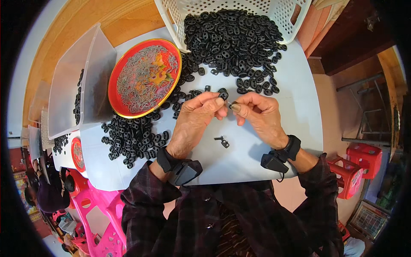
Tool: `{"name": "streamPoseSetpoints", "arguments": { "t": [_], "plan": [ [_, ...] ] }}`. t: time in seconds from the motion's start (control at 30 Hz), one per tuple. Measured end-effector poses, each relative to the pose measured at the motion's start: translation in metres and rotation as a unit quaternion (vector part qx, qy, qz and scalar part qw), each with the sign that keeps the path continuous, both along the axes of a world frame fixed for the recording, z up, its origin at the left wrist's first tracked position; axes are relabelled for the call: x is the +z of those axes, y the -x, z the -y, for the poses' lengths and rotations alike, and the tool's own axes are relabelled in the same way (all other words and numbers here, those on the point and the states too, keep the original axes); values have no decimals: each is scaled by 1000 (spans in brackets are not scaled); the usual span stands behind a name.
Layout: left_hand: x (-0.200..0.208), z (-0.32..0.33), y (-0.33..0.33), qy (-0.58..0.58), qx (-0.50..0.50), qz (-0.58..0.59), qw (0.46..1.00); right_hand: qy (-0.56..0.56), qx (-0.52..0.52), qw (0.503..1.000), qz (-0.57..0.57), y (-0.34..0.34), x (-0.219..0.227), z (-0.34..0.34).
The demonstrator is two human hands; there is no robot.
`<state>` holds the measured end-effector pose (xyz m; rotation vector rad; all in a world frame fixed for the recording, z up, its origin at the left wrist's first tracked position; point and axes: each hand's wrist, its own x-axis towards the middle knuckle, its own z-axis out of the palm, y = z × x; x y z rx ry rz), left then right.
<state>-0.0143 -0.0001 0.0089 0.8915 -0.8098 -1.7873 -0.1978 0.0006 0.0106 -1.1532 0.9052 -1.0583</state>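
Observation:
Over the white table, my left hand (pixel 198 122) pinches a black two-hole cord lock piece (pixel 223 95) between thumb and fingertips. Just to its right, my right hand (pixel 260 118) has thumb and forefinger closed on a tiny silvery part (pixel 229 103), which looks like a small spring. The fingertips of both hands almost meet there, so the contact is partly hidden. On the tabletop below them lie small loose black plastic parts (pixel 225 144), one with a hole and a short stem.
A red, gold-rimmed tray (pixel 113 85) holds many small metal springs. Behind my hands, a heap of black pieces (pixel 233 38) spills from a tipped white basket (pixel 171 19). More black pieces (pixel 135 139) lie at the left beside a clear plastic bin (pixel 92 77). Red stools (pixel 346 175) stand right.

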Motion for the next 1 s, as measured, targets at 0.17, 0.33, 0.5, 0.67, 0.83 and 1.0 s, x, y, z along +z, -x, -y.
{"name": "streamPoseSetpoints", "arguments": {
  "t": [0.17,0.33,0.5,0.67,0.83,1.0],
  "plan": [
    [1,0,0,38,-15,43,998,-9,-2,1000,-5,-2,1,0],
    [0,0,2,59,-7,101,993,-10,2,1000,-11,-1,1,1],
    [-1,-2,3,73,-1,126,989,-2,6,1000,-13,-1,-2,1],
    [2,-3,3,113,-31,171,978,-16,8,1000,10,-2,-2,0],
    [7,-3,5,120,-42,191,973,-16,13,1000,18,-2,-2,0],
    [14,-1,2,151,-73,263,950,-24,37,999,12,0,-1,1]
  ]
}}
